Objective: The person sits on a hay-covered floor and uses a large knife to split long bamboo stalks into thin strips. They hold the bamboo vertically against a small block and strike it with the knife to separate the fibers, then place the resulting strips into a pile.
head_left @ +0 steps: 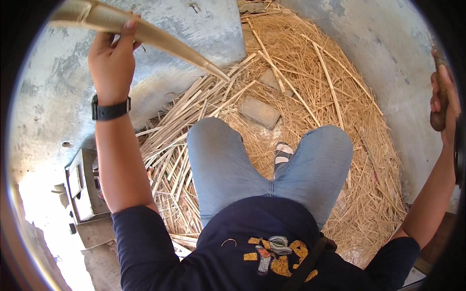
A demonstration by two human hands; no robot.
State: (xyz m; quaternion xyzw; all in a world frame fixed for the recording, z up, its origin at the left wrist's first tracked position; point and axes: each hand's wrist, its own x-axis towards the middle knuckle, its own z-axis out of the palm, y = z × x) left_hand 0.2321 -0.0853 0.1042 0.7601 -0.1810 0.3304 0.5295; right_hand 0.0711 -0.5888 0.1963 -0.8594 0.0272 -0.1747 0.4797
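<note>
The bamboo length (167, 42) lies across the left hand (114, 60), clamped between the thumb and the curled fingers, and slopes down rightward to its tip above the straw pile (335, 72). The left forearm extends forward, raised. The right hand (446, 94), on an arm extended outward to the right, closes around a brown tool handle (438, 120), butt end protruding below the fist.

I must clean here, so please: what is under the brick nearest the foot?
Shavings show around the brick; what lies directly under it is covered and cannot be seen.
</note>
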